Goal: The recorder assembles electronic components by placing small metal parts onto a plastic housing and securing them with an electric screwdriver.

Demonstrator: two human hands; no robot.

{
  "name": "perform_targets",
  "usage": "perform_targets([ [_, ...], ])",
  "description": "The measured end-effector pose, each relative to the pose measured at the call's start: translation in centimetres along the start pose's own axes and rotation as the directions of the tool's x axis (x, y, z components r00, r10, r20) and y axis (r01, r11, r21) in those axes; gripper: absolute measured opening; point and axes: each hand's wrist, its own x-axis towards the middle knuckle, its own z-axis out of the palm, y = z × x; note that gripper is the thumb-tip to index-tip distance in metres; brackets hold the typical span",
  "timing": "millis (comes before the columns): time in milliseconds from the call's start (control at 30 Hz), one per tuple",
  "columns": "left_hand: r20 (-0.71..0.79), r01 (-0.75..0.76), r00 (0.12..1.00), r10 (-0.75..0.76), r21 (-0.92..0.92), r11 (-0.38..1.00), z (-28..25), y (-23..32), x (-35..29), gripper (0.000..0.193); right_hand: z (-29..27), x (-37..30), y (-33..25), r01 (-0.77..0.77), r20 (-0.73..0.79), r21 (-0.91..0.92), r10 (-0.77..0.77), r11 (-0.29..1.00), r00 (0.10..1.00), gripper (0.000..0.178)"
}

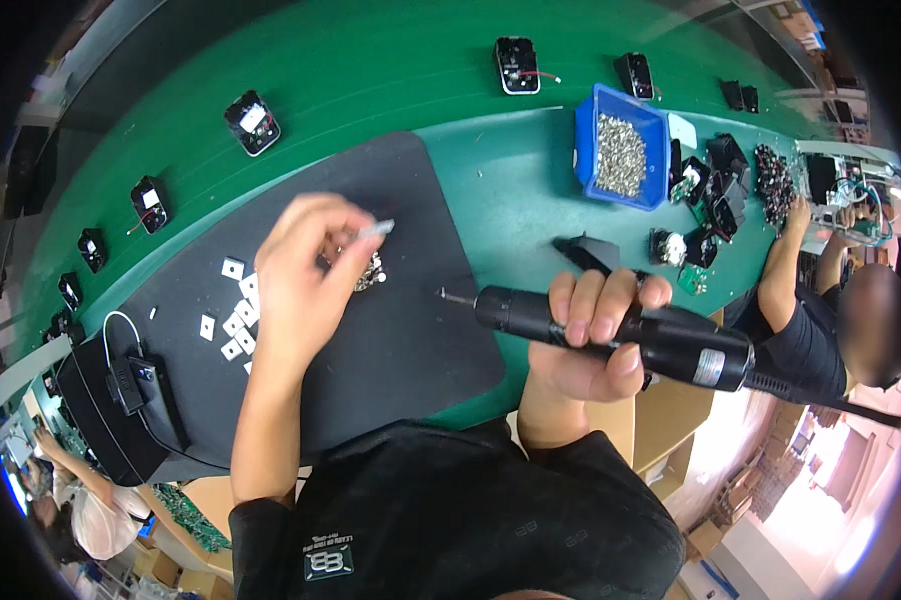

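Over the dark mat, my left hand (pixel 305 265) pinches a small pale flat piece (pixel 378 229) between thumb and fingers. Just under that hand lies a small heap of shiny screws (pixel 372 274), partly hidden by it. Left of the wrist, several white square plates (pixel 235 322) with a dark hole are scattered, some behind my forearm. My right hand (pixel 595 325) is wrapped round a black electric screwdriver (pixel 520 312). The tool is held level above the mat's right edge, with its bit (pixel 455 296) pointing left toward the left hand and touching nothing.
A blue bin (pixel 658 190) of small metal parts stands at the right, beside black housings (pixel 725 200) and circuit boards. Several open black housings (pixel 253 122) sit along the green belt (pixel 370 80). A phone-like black device (pixel 160 400) with cables lies left. Co-workers sit at both sides.
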Motion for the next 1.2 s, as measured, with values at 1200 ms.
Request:
perform_targets([
  [1200,0.159,-0.286,0.956,0.246,0.322,0.902,4.1,1.6,11.0,0.023,-0.5,0.1,-1.1,0.004,-0.117,-0.045,-0.009,0.999,0.993,0.043],
])
